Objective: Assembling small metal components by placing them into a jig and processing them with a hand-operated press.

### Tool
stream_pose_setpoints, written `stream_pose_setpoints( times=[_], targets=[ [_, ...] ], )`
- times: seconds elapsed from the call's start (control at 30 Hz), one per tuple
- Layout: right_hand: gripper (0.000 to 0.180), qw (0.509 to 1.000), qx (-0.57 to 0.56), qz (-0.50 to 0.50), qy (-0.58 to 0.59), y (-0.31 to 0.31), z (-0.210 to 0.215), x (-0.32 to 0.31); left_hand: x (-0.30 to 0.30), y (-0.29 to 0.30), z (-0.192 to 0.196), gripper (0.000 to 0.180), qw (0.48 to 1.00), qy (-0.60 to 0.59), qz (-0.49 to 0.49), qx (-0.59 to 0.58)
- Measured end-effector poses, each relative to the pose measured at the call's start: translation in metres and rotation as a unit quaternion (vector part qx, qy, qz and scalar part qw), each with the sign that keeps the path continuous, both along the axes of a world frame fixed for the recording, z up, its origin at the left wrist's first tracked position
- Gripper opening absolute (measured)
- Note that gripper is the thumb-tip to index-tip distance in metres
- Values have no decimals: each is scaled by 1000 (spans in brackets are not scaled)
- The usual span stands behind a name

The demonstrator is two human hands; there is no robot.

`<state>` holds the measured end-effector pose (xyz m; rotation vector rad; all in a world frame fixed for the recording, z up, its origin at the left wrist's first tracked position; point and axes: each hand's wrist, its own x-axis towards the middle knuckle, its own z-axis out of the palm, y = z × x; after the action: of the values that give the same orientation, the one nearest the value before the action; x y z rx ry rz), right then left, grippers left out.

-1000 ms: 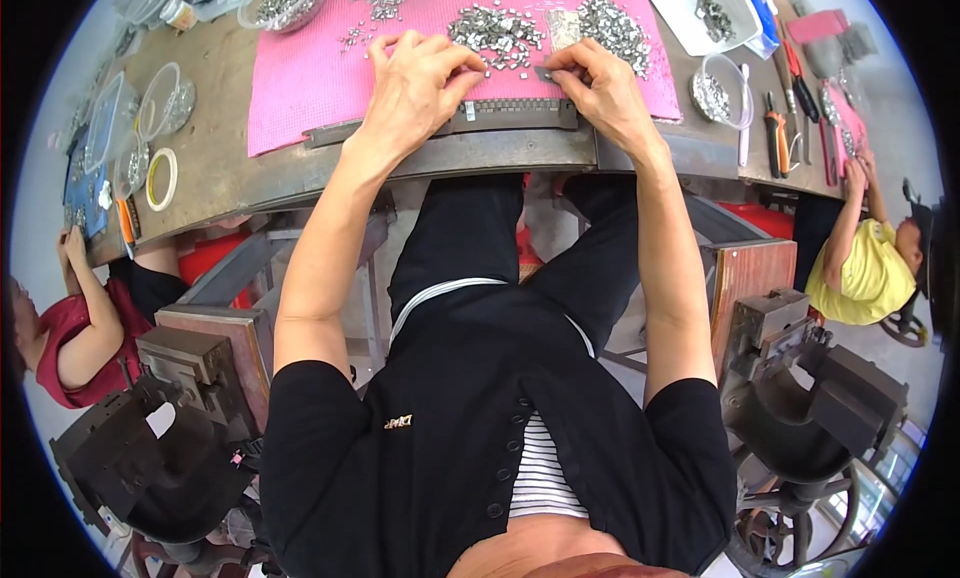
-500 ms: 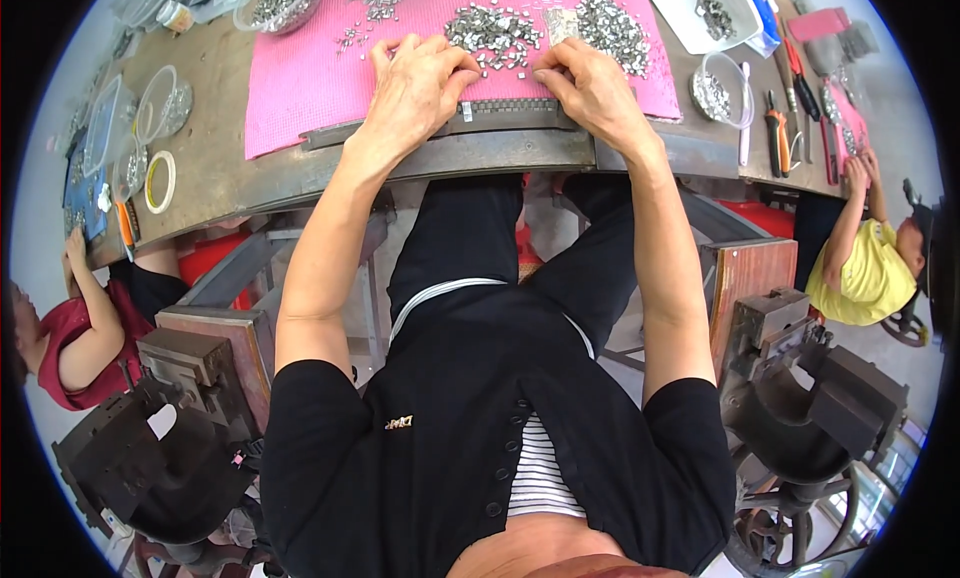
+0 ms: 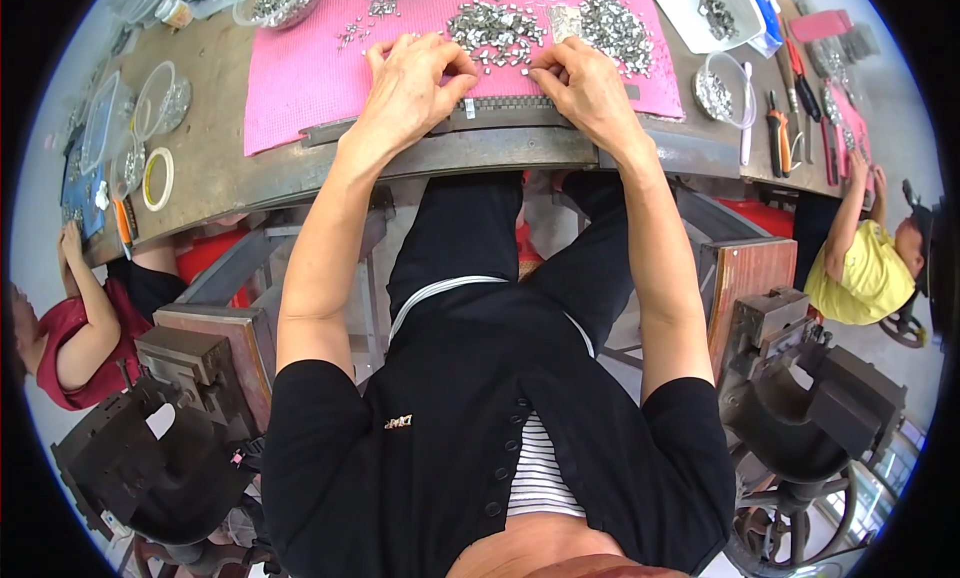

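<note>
On the pink mat's near edge lies a long dark bar (image 3: 512,105) with a row of small toothed segments, one bright piece near its left part. My left hand (image 3: 412,86) rests over the bar's left side, thumb and forefinger closed in a pinch. Over its right side, my right hand (image 3: 590,93) is pinched closed as well; a small shiny metal piece (image 3: 525,72) shows by its fingertips. Whatever sits between the fingers of either hand is too small to make out. Just beyond my hands spread a pile of small silver metal pieces (image 3: 497,30) and a second pile (image 3: 615,33).
A clear tub of metal pieces (image 3: 285,0) stands at the far left. Right of the pink mat (image 3: 300,88) are a round tub (image 3: 714,90), orange-handled pliers (image 3: 777,138) and other hand tools. A tape roll (image 3: 159,179) lies left. People sit at both sides.
Both hands stay pinched over the bar, with the right fingertips shifted slightly left. The hands of the people at either side have moved a little.
</note>
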<state>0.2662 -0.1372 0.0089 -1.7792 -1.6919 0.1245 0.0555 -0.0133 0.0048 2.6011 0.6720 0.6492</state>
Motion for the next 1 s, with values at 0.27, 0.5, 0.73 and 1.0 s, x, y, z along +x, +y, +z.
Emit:
stream_pose_setpoints(
  times=[0.27, 0.5, 0.73, 1.0],
  targets=[
    [12, 999, 17, 46, -7, 4, 1, 0, -1, -2, -2, 13, 999, -23, -2, 30],
    [11, 998, 18, 54, -3, 2, 4, -8, -6, -9, 0, 14, 998, -47, -1, 34],
    [14, 989, 123, 77, -21, -8, -5, -47, -15, -31, -9, 14, 989, -144, -32, 9],
    [16, 989, 127, 62, -47, -11, -13, -51, -19, -26, -10, 16, 990, -131, -50, -9]
  ],
)
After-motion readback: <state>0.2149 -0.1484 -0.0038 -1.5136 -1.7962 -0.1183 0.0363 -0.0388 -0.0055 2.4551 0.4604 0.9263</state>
